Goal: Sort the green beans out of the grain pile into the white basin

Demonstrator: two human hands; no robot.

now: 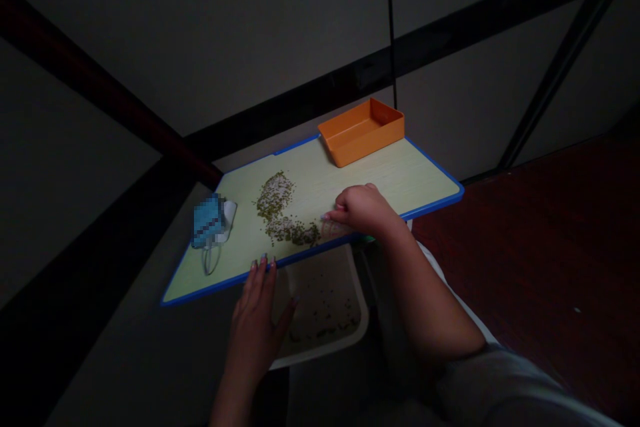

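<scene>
A pile of small green and whitish grains (276, 195) lies on the pale tabletop with a blue edge (300, 255). It trails towards the near edge, where a looser, greener part ends close to my right hand (364, 208). That hand is closed, fingers curled, low over the board. A faint, see-through shape shows under its fingertips, too dim to name. My left hand (256, 313) is open, fingers stretched out, tips at the table's near edge. Below the edge, beside my left thumb, sits a whitish bin (364, 310) with scattered dark bits inside.
An orange open tray (370, 143) stands at the table's back right. At the left end lies a blurred blue packet (207, 220) on a white item, with a thin pale loop (211, 259) beside it. A panelled wall rises behind; dark red floor (550, 267) is to the right.
</scene>
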